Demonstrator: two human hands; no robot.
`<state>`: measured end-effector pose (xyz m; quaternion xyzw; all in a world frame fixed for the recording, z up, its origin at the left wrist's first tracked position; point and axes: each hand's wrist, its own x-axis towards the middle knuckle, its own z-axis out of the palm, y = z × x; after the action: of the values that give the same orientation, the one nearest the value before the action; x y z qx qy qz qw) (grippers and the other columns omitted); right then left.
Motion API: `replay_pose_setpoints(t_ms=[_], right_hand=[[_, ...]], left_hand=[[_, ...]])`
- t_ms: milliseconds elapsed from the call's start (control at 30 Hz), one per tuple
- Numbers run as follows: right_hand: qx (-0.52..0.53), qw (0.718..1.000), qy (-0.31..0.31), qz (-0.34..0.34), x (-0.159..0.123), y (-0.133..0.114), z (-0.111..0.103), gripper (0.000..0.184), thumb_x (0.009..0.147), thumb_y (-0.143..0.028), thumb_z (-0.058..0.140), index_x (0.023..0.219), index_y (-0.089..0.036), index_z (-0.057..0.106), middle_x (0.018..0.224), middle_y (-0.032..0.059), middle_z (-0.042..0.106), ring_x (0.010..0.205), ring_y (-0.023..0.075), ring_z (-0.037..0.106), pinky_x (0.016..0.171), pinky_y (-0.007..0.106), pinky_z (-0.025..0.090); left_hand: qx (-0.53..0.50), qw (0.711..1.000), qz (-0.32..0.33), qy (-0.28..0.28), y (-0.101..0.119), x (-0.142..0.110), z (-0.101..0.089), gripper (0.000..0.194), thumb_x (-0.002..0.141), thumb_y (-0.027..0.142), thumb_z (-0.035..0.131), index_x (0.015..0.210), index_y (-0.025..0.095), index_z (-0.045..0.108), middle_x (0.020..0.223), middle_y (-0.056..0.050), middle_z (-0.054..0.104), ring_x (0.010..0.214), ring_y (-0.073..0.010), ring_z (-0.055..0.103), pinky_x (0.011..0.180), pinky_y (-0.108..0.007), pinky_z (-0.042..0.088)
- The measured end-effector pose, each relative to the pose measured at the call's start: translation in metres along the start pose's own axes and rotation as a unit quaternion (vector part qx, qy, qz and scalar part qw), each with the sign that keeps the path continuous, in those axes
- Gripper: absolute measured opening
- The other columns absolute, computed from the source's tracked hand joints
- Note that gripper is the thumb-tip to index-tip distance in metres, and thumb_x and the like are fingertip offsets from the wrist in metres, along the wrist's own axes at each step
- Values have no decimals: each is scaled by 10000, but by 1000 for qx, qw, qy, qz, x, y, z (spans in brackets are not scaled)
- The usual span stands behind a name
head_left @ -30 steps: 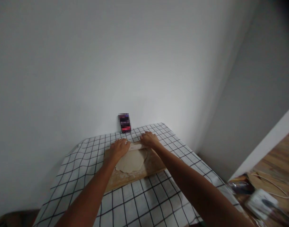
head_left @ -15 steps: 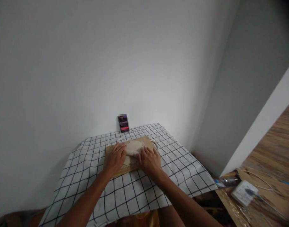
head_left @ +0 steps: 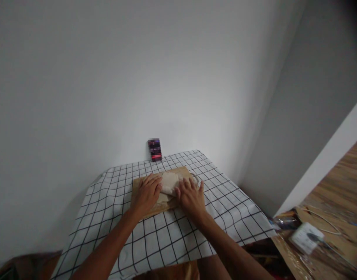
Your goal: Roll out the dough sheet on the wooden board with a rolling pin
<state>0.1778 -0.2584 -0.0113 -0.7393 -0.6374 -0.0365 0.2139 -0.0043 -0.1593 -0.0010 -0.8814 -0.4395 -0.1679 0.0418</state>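
Although both hands had stretched to the far side of the board (head_left: 180, 170) a second earlier, with a pale rolling pin between them, they now lay nearer the person. The dough (head_left: 169, 182), just below the middle of the frame, had changed from a broad, flat sheet to a bunched, raised-looking part between the hands, with a thinner part nearer, so it no longer lay evenly spread. The left hand (head_left: 147, 193) rested at its left side, fingers together; the right hand (head_left: 191, 197) touched its right side, fingers spread, little finger more raised than half a second before. Whether either palm grasped the pin beneath could not be told. The dark, blurred object (head_left: 155, 150) stood against the wall (head_left: 178, 85) as before.
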Motion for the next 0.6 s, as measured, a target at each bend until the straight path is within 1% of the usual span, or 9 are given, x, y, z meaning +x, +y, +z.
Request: replay_pose_setpoints(t_ms=[100,200,300,367,400,467,533,600], right_hand=[[-14,1000,-22,8,32,15,-1,490,1103,-399,266,1334,-239,667,1554,121,519,1485,351,369,1180,738,132],[-9,999,-46,12,62,25,0,500,1104,-378,248,1266,-242,700,1512,111,563,1457,336,407,1170,720,175],[1,998,-64,2,93,34,3,525,1110,-403,212,1283,-242,681,1458,117,607,1426,317,446,1155,687,242],[2,997,-76,-4,116,38,7,532,1107,-442,230,1228,-228,702,1404,131,644,1365,314,510,1143,652,287],[2,997,-72,-13,127,39,9,543,1106,-454,235,1192,-215,715,1360,135,671,1320,306,552,1142,615,308],[-2,998,-47,-29,148,40,15,564,1109,-444,228,1138,-187,729,1268,139,718,1208,272,631,1141,503,341],[-7,999,-30,-33,166,40,23,588,1111,-428,205,1119,-180,738,1199,139,748,1122,244,677,1102,402,378],[-18,998,-45,-37,182,39,32,607,1110,-429,191,1118,-189,748,1179,136,758,1100,242,692,1049,363,414]], left_hand=[[1,1000,-14,-7,4,13,-1,473,1077,399,292,1392,303,630,1509,-7,603,1491,-257,435,1271,-590,237],[9,999,-29,-21,4,29,2,472,1078,404,286,1381,316,636,1503,-2,608,1480,-262,450,1262,-588,247],[26,998,-40,-34,1,45,10,457,1068,382,324,1403,289,620,1490,-38,618,1447,-291,491,1238,-603,275],[34,998,-43,-32,-2,55,17,453,1061,354,341,1401,256,623,1473,-78,631,1419,-315,519,1220,-615,291],[36,998,-43,-28,-5,59,20,453,1060,345,339,1395,250,628,1468,-88,634,1410,-319,527,1214,-614,299],[32,998,-44,-32,-12,70,28,452,1062,348,318,1351,259,653,1430,-81,666,1363,-306,571,1183,-582,354],[15,997,-58,-45,-21,82,35,458,1062,358,298,1289,257,683,1370,-72,706,1279,-273,633,1117,-506,443],[-4,996,-72,-50,-32,95,42,452,1051,353,314,1225,227,712,1303,-90,739,1191,-244,677,1040,-426,499]])
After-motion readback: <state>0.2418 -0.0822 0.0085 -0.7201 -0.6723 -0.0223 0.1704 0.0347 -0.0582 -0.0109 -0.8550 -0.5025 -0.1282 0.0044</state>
